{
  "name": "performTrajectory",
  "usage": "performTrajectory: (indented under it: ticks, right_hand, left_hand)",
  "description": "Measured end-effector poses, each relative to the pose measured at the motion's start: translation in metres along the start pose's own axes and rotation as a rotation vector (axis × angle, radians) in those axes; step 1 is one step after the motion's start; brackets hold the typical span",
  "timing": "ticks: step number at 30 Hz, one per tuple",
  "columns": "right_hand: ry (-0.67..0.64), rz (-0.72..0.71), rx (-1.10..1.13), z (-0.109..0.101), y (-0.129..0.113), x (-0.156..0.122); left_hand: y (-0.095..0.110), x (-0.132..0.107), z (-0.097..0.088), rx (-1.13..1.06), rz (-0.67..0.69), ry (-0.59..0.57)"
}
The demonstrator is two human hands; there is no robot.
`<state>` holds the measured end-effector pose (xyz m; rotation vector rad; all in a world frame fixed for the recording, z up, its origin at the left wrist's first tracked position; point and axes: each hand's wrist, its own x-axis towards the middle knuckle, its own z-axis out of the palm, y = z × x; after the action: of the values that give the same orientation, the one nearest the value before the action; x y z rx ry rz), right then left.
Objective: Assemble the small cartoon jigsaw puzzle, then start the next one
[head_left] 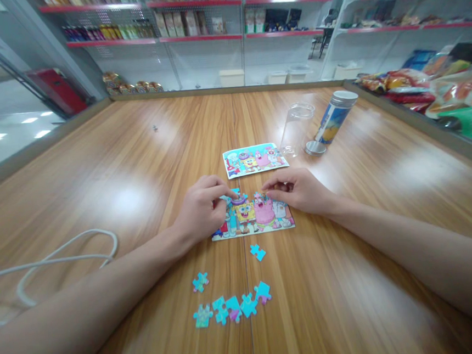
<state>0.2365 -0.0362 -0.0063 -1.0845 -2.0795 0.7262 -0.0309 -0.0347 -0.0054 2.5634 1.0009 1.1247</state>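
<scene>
A partly assembled jigsaw puzzle (245, 214) with cartoon figures lies flat on the table, its upper edge jagged. My left hand (206, 210) rests at its upper left, index finger stretched onto a blue piece and thumb apart from it. At the upper right, my right hand (299, 191) is closed in a pinch over the puzzle's edge; a small puzzle piece seems to be between the fingertips, mostly hidden. Loose blue puzzle pieces lie below, one (258, 252) near the puzzle and several (249, 305) in a row. Just beyond my hands is the matching picture card (255, 160).
A clear jar (297, 130), a metal lid (315, 148) and a tilted-looking blue canister (335, 117) stand at back right. White cable (65, 261) loops on the left. Snack bags (455, 86) lie past the table's right edge; stocked shelves (199, 37) line the back.
</scene>
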Motion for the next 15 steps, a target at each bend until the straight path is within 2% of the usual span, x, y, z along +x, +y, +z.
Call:
performTrajectory:
  ticks: [2, 5, 8, 10, 15]
  right_hand:
    - [-0.036, -0.054, -0.037, 0.0, -0.003, 0.001]
    - [-0.048, -0.119, -0.086, -0.001, -0.006, 0.001]
    - [-0.037, -0.134, -0.109, -0.001, -0.007, 0.002]
    - [-0.045, -0.131, -0.109, -0.001, -0.007, 0.002]
    - [-0.056, -0.135, -0.097, -0.001, -0.008, 0.002]
  left_hand:
    - [0.004, 0.001, -0.001, -0.019, 0.101, -0.072]
    - [0.013, 0.0, -0.002, -0.049, 0.321, -0.281]
    - [0.017, -0.002, 0.0, -0.03, 0.401, -0.436]
    - [0.017, -0.003, 0.002, -0.034, 0.395, -0.471]
    - [0.014, -0.004, 0.002, -0.059, 0.367, -0.446]
